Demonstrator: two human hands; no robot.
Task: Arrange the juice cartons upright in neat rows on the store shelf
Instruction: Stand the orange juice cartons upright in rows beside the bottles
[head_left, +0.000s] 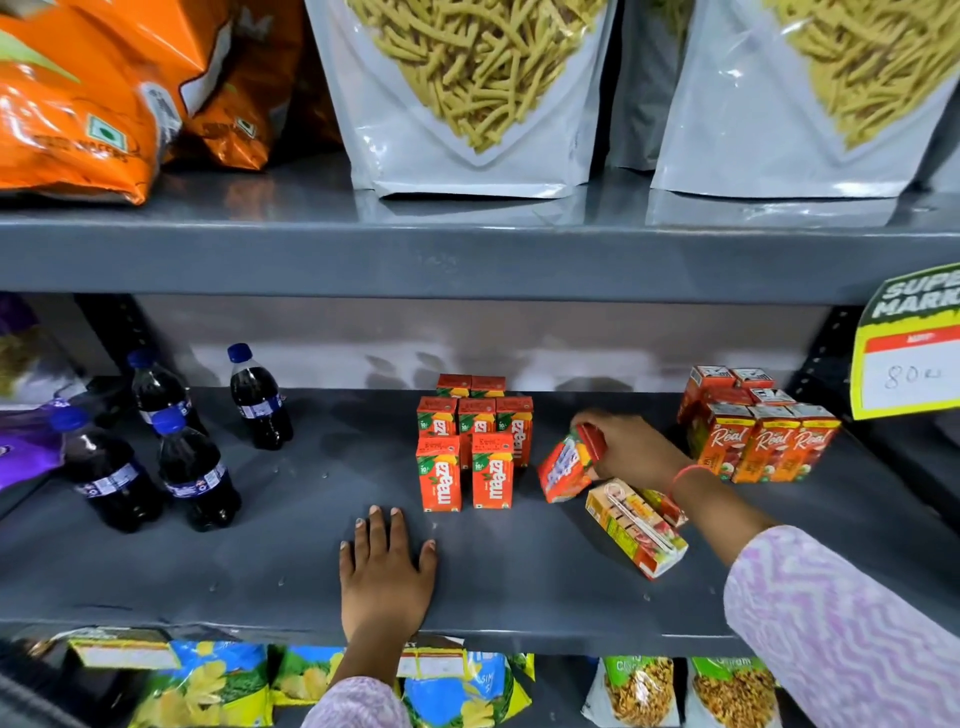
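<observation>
Right of centre, your right hand (631, 449) clamps a tilted orange juice carton (566, 467); your left hand (387, 564) lies flat, open, on the shelf (260, 571).

Even overhead light; glare streaks my grey shelf (260, 561); wide-angle lens bows the edges; my right hand (631, 449) slightly motion-blurred.

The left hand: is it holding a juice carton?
No, the left hand lies flat and empty on the shelf, while the right hand grips a tilted juice carton.
</observation>
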